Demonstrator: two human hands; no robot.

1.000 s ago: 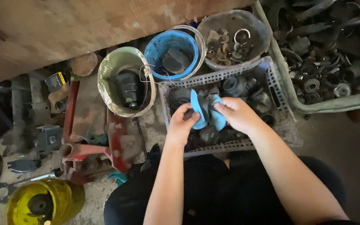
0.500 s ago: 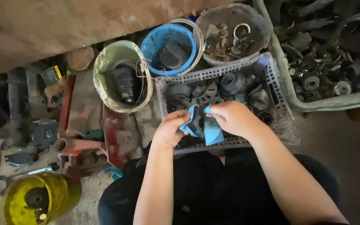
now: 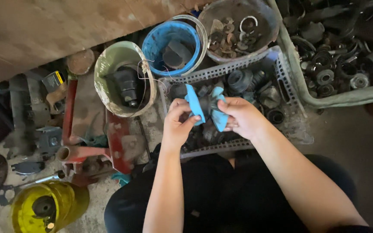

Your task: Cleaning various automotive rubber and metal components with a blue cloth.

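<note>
Blue cloth [image 3: 206, 108], wrapped around a dark metal part [image 3: 207, 103], sat gripped between left hand [image 3: 177, 125] and right hand [image 3: 241, 117], lifted slightly higher than a moment earlier over the grey perforated crate [image 3: 281, 82], with the blue bucket [image 3: 171, 43] beyond.

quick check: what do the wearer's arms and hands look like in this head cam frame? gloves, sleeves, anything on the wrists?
Both arms are bare from the frame's lower edge to the fingertips: no sleeves in view, no gloves. The left hand and right hand show no rings, watch or wristband. Fingernails look short. Dark clothing covers the lap below.
</note>
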